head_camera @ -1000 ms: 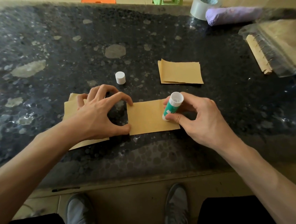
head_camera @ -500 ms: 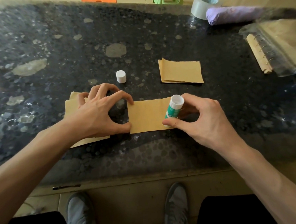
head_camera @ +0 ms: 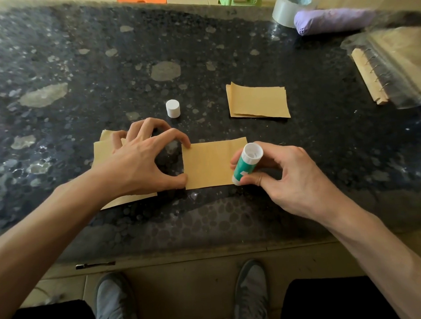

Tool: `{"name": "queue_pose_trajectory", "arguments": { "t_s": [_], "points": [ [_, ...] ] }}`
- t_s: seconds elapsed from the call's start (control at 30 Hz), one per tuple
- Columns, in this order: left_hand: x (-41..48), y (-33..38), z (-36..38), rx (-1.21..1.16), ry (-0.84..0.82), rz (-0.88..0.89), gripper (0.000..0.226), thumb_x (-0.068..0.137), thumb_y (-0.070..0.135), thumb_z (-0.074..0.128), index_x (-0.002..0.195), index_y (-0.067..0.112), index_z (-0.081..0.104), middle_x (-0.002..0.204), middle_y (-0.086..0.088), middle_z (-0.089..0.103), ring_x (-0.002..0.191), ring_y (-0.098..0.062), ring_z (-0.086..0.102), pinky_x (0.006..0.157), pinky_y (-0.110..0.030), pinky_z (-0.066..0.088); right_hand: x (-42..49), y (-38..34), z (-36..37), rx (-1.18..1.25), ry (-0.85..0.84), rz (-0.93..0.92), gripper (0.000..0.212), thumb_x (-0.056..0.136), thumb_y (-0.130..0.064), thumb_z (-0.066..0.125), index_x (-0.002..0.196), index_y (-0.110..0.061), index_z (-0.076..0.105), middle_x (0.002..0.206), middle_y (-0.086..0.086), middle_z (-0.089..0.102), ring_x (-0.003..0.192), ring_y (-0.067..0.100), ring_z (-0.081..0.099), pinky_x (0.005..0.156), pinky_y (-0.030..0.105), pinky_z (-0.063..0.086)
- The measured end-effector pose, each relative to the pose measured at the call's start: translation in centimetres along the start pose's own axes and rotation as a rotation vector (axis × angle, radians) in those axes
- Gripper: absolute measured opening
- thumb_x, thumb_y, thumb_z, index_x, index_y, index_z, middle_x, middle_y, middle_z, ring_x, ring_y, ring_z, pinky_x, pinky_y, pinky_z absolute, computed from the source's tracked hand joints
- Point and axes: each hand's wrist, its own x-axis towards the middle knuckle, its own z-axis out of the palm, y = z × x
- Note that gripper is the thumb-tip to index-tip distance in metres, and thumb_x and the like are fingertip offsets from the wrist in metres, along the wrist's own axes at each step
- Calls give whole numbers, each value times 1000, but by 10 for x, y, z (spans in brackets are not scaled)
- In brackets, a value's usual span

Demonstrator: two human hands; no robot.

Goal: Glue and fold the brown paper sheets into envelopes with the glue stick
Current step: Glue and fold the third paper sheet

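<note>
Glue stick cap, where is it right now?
In the head view the white cap stands on the table just beyond the left hand, left of the far stack of brown sheets.

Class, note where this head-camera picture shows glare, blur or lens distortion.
Head view: light glints off the dark table beside the tape roll; the plastic-covered notebook at right is blurred; the table's far edge bows; the glue stick and middle sheet are sharp.

Gripped glue stick (head_camera: 246, 164): smooth plastic, white tube, glossy green label. Sheet (head_camera: 209, 164) just left of grip: matt brown paper. Cap (head_camera: 173, 108) beyond the grip, leftward: matt white plastic. Table (head_camera: 78, 68): polished speckled dark stone, glossy.
</note>
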Motion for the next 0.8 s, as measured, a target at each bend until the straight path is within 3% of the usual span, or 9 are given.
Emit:
{"name": "queue_pose_trajectory", "arguments": {
  "t_s": [0.23,0.43,0.57,0.7,0.8],
  "points": [
    [0,1,-1,-7,-5,-4,73,61,80,63,128,63,40,136,21,24,147,-13,11,119,-51,11,-3,-2,3,-165,62,-1,45,89,-46,70,131,-30,63,125,-15,68,115,2,61,99,20,50],
    [0,1,-1,-7,3,-3,75,58,81,56,129,62,42,131,24,21,146,-13,13,118,-51,12,-10,0,3,-221,143,-11,44,90,-46,70,127,-22,65,119,-9,71,110,5,65,94,19,51],
    [-1,0,0,-13,5,3,79,52,87,47,127,64,41,129,25,21,146,-14,14,117,-50,13,-14,2,5,-201,156,-5,41,91,-42,71,126,-20,66,113,-17,65,108,4,65,89,7,46],
    [-1,3,-1,-11,17,-2,69,67,76,72,128,61,44,141,17,27,148,-16,14,118,-50,12,-16,2,5,-196,170,-7,39,92,-38,72,126,-20,65,112,-20,60,108,3,64,87,7,47],
    [-1,2,-1,-14,9,-4,67,71,71,75,128,62,44,142,17,26,148,-17,12,119,-52,11,-17,3,4,-202,179,-19,37,93,-34,72,126,-19,64,112,-19,60,108,4,64,86,8,48]
  ]
}}
